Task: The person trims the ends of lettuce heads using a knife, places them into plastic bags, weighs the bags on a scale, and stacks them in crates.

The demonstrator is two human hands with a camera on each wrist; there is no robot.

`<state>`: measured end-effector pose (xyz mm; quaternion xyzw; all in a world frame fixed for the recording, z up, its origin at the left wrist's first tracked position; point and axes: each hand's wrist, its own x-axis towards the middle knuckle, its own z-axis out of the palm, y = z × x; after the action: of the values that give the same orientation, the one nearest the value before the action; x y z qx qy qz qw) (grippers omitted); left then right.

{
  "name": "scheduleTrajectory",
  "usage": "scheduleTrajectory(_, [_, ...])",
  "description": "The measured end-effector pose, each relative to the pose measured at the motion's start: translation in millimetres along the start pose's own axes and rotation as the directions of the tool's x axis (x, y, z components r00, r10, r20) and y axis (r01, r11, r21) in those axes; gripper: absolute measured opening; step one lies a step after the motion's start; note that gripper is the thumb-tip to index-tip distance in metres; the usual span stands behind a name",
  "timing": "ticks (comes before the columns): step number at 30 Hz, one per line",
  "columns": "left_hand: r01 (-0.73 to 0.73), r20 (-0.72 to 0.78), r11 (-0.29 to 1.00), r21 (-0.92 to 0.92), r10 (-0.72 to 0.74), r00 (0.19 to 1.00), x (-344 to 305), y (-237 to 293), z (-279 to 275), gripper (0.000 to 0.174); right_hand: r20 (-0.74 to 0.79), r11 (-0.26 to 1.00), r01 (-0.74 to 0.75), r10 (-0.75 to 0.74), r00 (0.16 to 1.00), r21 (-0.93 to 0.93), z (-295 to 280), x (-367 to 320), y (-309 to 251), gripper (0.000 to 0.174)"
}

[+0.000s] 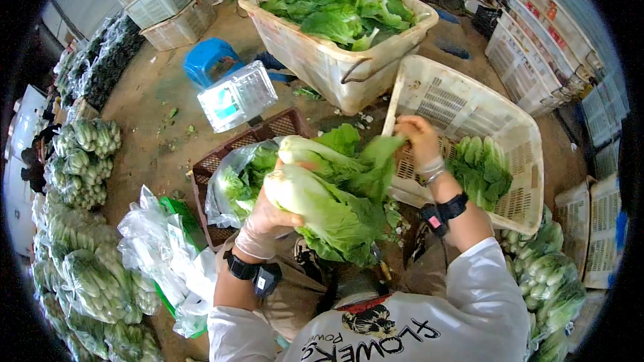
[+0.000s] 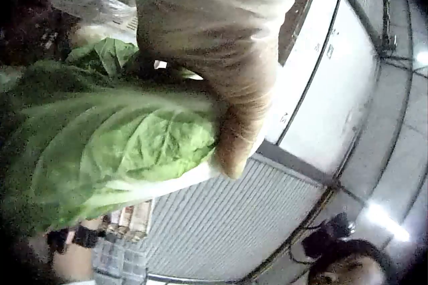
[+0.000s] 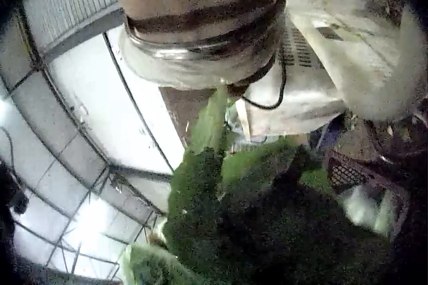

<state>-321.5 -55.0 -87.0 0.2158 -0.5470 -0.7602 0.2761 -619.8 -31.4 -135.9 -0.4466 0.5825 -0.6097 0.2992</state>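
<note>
My left hand (image 1: pixel 268 211), in a thin translucent glove, grips Chinese cabbage (image 1: pixel 329 211) by its pale base above my lap. A second pale-stemmed head lies against it on the far side. In the left wrist view the thumb presses on the white rib of the cabbage (image 2: pixel 127 145). My gloved right hand (image 1: pixel 417 142) pinches the tip of a green leaf (image 1: pixel 379 161) drawn out to the right. In the right wrist view that leaf (image 3: pixel 210 131) runs up to the hand, whose fingers are hidden there. Beneath the heads, a clear bag (image 1: pixel 221 191) with greens sits in a brown crate (image 1: pixel 295 121).
A white basket (image 1: pixel 463 80) to the right holds several green heads (image 1: pixel 479 167). Behind it stands a larger tub (image 1: pixel 308 60) full of leaves. A scale (image 1: pixel 238 97) and blue stool (image 1: pixel 208 57) are ahead. Plastic bags (image 1: pixel 164 248) and bagged vegetables (image 1: pixel 87 261) lie left.
</note>
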Motion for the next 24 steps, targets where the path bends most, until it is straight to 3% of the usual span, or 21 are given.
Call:
scheduleTrajectory(2, [-0.086,-0.174,0.975,-0.207,0.050,0.984,-17,5,-5,0.098,-0.053,0.990,-0.081,0.087,0.995,0.117,-19,23,19,0.012])
scheduleTrajectory(5, [-0.233,-0.298,0.971,-0.058,0.206,0.932,-39,9,-18,0.089,-0.072,0.994,-0.032,0.039,0.997,0.101,-33,62,4,0.014])
scheduleTrajectory(6, [-0.312,-0.398,0.923,-0.224,0.206,0.894,-44,8,-22,0.088,-0.071,0.990,-0.027,0.037,0.997,0.137,-33,85,-6,0.015])
scheduleTrajectory(7, [-0.390,-0.489,0.843,-0.371,0.179,0.854,-46,9,-26,0.088,-0.132,0.984,0.113,-0.094,0.987,0.139,-28,115,-21,0.018])
scheduleTrajectory(8, [-0.413,-0.418,0.803,-0.429,0.229,0.879,-46,13,-28,0.085,-0.145,0.966,0.155,-0.126,0.981,0.206,-25,154,-38,0.021])
scheduleTrajectory(9, [-0.422,-0.445,0.785,-0.454,0.211,0.871,-41,31,-10,0.083,-0.227,0.986,0.154,-0.164,0.960,-0.060,-21,183,-70,0.027])
scheduleTrajectory(10, [-0.430,-0.469,0.764,-0.481,0.190,0.862,-35,48,8,0.082,-0.304,0.908,0.412,-0.413,0.858,-0.070,-16,235,-71,0.032])
scheduleTrajectory(11, [-0.391,-0.467,0.789,-0.473,0.151,0.871,-36,50,8,0.081,-0.290,0.919,0.264,-0.349,0.891,-0.294,-12,258,-92,0.043])
scheduleTrajectory(12, [-0.386,-0.467,0.791,-0.475,0.145,0.872,-40,44,-1,0.081,-0.267,0.780,0.171,-0.399,0.877,-0.602,-5,284,-88,0.050])
scheduleTrajectory(13, [-0.337,-0.458,0.866,-0.369,0.146,0.877,-43,30,-19,0.081,-0.221,0.544,0.064,-0.443,0.869,-0.837,4,300,-83,0.058])
scheduleTrajectory(14, [-0.285,-0.449,0.924,-0.254,0.149,0.881,-43,18,-36,0.081,-0.137,0.544,0.037,-0.276,0.951,-0.838,28,263,-108,0.069])
scheduleTrajectory(15, [-0.268,-0.374,0.943,-0.196,0.180,0.910,-40,11,-48,0.081,0.070,0.615,0.314,-0.388,0.919,-0.723,45,241,-98,0.068])
scheduleTrajectory(16, [-0.255,-0.277,0.947,-0.195,0.196,0.941,-33,8,-56,0.082,0.214,0.757,0.364,-0.294,0.931,-0.543,68,211,-80,0.066])
scheduleTrajectory(17, [-0.234,-0.261,0.962,-0.140,0.193,0.946,-27,14,-51,0.081,0.599,0.824,0.466,-0.203,0.775,-0.323,79,165,-79,0.063])
scheduleTrajectory(18, [-0.213,-0.247,0.974,-0.083,0.187,0.951,-21,22,-40,0.081,0.828,0.737,0.652,-0.246,0.504,-0.177,93,132,-38,0.069])
scheduleTrajectory(19, [-0.193,-0.266,0.980,-0.051,0.173,0.948,-17,25,-34,0.081,0.806,0.967,0.247,-0.196,0.558,0.064,106,68,-43,0.083])
scheduleTrajectory(20, [-0.167,-0.281,0.986,-0.017,0.156,0.947,-12,29,-27,0.081,0.870,0.966,0.234,-0.209,0.447,0.112,112,33,-46,0.099])
scheduleTrajectory(21, [-0.155,-0.267,0.988,0.018,0.154,0.951,-3,36,-17,0.080,0.833,0.944,0.013,-0.298,0.466,0.330,119,1,-65,0.111])
scheduleTrajectory(22, [-0.151,-0.304,0.987,0.052,0.160,0.939,1,28,-18,0.080,0.812,0.955,-0.020,-0.242,0.532,0.298,119,-12,-53,0.122])
scheduleTrajectory(24, [-0.254,-0.341,0.966,0.047,0.255,0.905,5,23,-4,0.092,0.761,0.938,0.011,-0.289,0.581,0.347,117,-29,-57,0.129])
